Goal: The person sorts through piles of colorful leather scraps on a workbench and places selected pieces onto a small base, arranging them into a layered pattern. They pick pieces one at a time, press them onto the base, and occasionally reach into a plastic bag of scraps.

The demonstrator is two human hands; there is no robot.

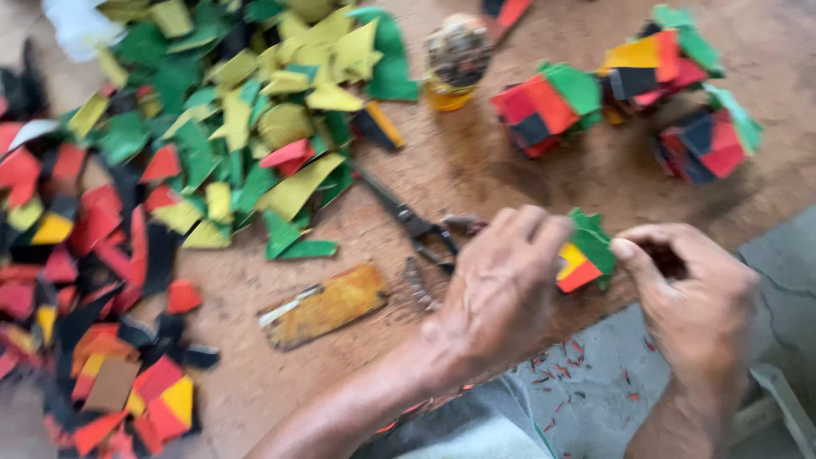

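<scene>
Green-red-yellow fabric bundle (582,255) pinched between left hand (497,293) and right hand (693,297), long axis tilted upright, scissors (416,225) beside

Both the left hand (497,293) and the right hand (697,302) are bare, with no gloves, rings or watch visible; the forearms are uncovered too, without sleeves; the knuckles look wrinkled and veined, and the picture is slightly blurred
</scene>
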